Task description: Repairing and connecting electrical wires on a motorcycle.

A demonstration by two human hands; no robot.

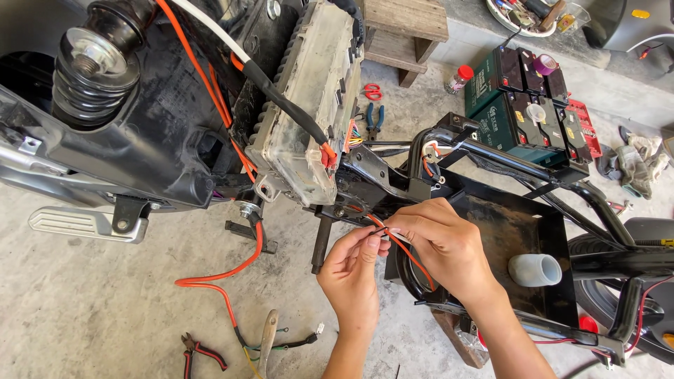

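Two hands work close together: the left hand and right hand pinch a thin red-and-black wire pair at the black metal battery tray's near-left corner. It looks light, limp, probably fragile at its ends; best gripped on insulation. Bare concrete floor gives room left; green batteries sit beyond.

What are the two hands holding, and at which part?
Both hands pinch thin red and black wires near their loose ends: the left hand at the tips, the right hand just beside it.
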